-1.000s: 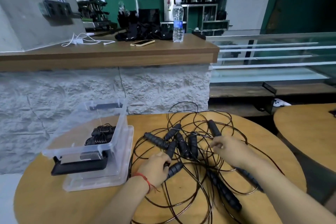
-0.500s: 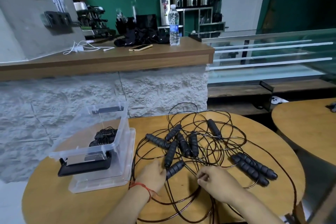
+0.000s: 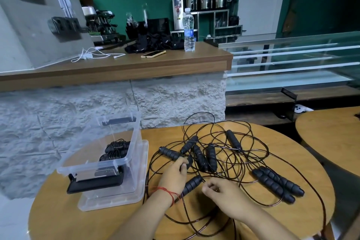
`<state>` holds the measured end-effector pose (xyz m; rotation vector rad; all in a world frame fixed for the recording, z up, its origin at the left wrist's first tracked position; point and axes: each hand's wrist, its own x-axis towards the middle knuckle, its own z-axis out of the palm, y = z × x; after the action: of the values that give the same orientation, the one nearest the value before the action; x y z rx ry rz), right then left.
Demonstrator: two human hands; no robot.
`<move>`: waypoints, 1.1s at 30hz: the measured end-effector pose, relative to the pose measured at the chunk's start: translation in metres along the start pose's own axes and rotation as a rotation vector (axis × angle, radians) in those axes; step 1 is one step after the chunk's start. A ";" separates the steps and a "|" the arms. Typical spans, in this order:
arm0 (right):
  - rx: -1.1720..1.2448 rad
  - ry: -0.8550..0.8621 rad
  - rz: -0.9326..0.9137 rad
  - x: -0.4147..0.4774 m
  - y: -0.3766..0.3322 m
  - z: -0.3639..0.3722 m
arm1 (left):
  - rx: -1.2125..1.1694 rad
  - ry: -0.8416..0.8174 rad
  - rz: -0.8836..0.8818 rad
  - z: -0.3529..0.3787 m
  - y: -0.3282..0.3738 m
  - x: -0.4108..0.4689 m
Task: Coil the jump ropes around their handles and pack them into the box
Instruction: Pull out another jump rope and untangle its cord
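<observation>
Wood makes up the biggest surfaces before you: the long counter (image 3: 136,68) on its rough white stone base, the round table (image 3: 78,220) under your hands, and a second table (image 3: 331,132) off to the right. On the left part of your table stands the clear plastic box (image 3: 93,165). It is open and sits on its own lid (image 3: 116,200), with a black latch (image 3: 95,183) at its near end. Two coiled ropes (image 3: 115,150) lie on the box floor, cord wound round black handles.

Right of the box, the loose jump ropes (image 3: 224,142) sprawl across the middle of the table as one tangle of thin dark cord. Its loops reach past the far edge and trail off the near edge. Within it lie the clustered handles (image 3: 211,157) at the centre, a lone handle (image 3: 233,140) farther back, and the paired handles (image 3: 276,183) touching side by side toward the right.

Your left hand (image 3: 173,177) sits at the near side of the cluster, fingers and thumb curled round the end of one foam handle (image 3: 189,161). A slanted handle (image 3: 191,183) lies just beside that hand, between your two hands. Your right hand (image 3: 224,193) is low over the cord near that handle's tip, fingers curled in toward the thumb. Whether they have a strand pinched cannot be told.

On the counter a water bottle (image 3: 188,31) stands, with a phone (image 3: 153,54) lying flat near it. A red thread (image 3: 165,191) circles your left wrist.
</observation>
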<state>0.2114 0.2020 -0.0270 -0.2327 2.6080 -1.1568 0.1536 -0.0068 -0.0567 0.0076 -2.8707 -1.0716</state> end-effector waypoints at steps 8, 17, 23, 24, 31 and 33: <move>0.768 -0.163 0.010 0.000 -0.050 0.021 | -0.243 0.109 0.012 -0.027 0.047 -0.020; 0.534 0.050 -0.177 -0.015 -0.074 -0.030 | -0.251 -0.051 0.396 -0.043 0.038 -0.040; 0.434 0.046 -0.217 -0.022 -0.080 -0.067 | -0.501 -0.038 0.118 -0.061 0.042 -0.038; 0.460 0.042 -0.212 -0.023 -0.078 -0.074 | -0.542 0.000 0.021 -0.065 0.036 -0.033; 0.518 0.213 -0.278 -0.019 -0.066 -0.117 | -1.490 0.263 -0.454 -0.106 0.030 -0.007; 0.542 0.258 -0.305 -0.016 -0.063 -0.125 | -1.576 0.256 -0.430 -0.121 0.036 -0.009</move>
<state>0.1894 0.2513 0.1031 -0.3923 2.3917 -2.0660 0.1723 -0.0589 0.0574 0.5826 -1.1569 -2.7127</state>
